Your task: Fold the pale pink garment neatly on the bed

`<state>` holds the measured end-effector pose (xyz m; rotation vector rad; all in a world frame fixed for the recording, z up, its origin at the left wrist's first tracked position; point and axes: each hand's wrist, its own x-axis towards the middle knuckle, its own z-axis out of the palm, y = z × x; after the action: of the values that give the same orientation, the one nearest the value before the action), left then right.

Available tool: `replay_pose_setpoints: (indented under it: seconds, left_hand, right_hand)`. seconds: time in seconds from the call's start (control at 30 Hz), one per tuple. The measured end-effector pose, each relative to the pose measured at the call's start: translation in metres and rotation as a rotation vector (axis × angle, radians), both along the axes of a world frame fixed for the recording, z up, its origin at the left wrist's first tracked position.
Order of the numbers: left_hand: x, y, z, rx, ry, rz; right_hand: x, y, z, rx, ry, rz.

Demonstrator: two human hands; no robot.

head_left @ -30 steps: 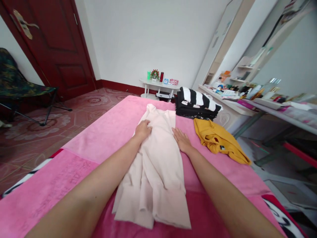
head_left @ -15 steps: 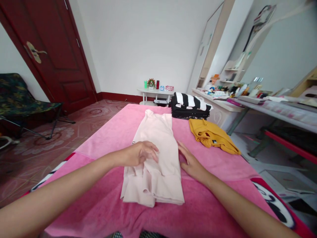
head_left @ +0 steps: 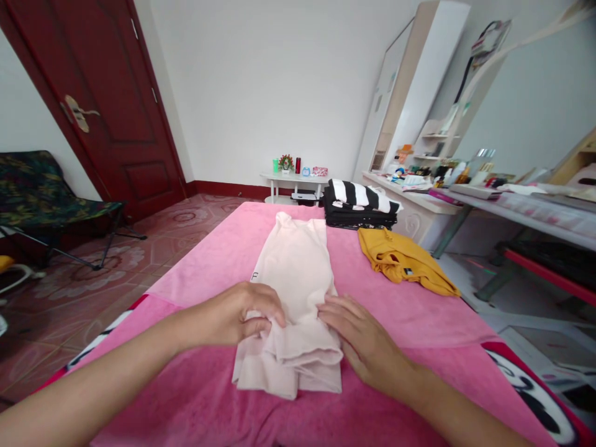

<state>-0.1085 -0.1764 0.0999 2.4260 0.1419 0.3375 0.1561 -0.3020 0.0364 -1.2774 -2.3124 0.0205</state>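
The pale pink garment (head_left: 294, 279) is thin, matt, smooth cloth, rumpled into soft folds at its near end. Under it, the pink blanket (head_left: 410, 310) looks fleecy and matt. Right of the garment lies a mustard top (head_left: 405, 264) of thicker matt cloth. The door (head_left: 116, 105) is glossy dark red wood with a brass-coloured metal handle (head_left: 79, 113).

Bed (head_left: 195, 273) covered by a pink blanket (head_left: 400, 310). Lying directly on the blanket: a pale pink garment (head_left: 295, 273) stretched lengthwise along the middle, its near end bunched into folds; a crumpled mustard-yellow garment (head_left: 405, 267) to its right, apart from it; a folded stack of black and black-and-white striped clothes (head_left: 358, 205) at the far edge.
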Motion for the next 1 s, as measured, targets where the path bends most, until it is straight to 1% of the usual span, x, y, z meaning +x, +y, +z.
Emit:
replay_pose_setpoints:
  seconds: [0.07,0.13,0.17,0.2,0.3,0.33,0.4,0.5,0.6,0.73,0.87,1.0]
  left_hand:
    - [-0.008,0.0,0.001,-0.03,0.054,0.005]
    - [-0.017,0.003,-0.004,-0.04,0.106,-0.015]
    - [-0.022,0.006,-0.008,-0.019,0.116,-0.007]
    - [-0.027,0.01,-0.013,0.027,0.114,0.024]
    - [-0.041,0.029,-0.03,0.263,0.096,0.176]
    - [-0.044,0.036,-0.035,0.33,0.109,0.198]
    - [-0.045,0.047,-0.042,0.407,0.158,0.16]
    - [-0.038,0.054,-0.045,0.436,0.196,0.061]
    - [-0.033,0.051,-0.042,0.457,0.182,0.019]
    - [-0.041,0.038,-0.041,0.449,0.16,-0.01]
    - [-0.048,0.024,-0.045,0.434,0.169,0.008]
    - [-0.042,0.015,-0.047,0.452,0.12,0.025]
  right_hand:
    - [0.004,0.004,0.0,-0.103,-0.059,0.039]
    - [0.011,0.007,-0.001,-0.139,-0.065,0.038]
    - [0.015,0.009,-0.002,-0.136,-0.063,0.029]
    - [0.019,0.01,-0.001,-0.126,-0.066,0.017]
    - [0.029,0.017,0.005,-0.122,-0.112,-0.021]
    - [0.03,0.021,0.008,-0.134,-0.132,-0.022]
    - [0.032,0.029,0.01,-0.158,-0.163,-0.002]
    - [0.027,0.044,0.005,-0.165,-0.163,0.024]
    - [0.02,0.052,-0.008,-0.165,-0.124,0.009]
    - [0.016,0.051,-0.02,-0.177,-0.057,-0.035]
    - [0.015,0.045,-0.021,-0.168,0.022,-0.051]
    - [0.013,0.043,-0.015,-0.179,0.064,-0.056]
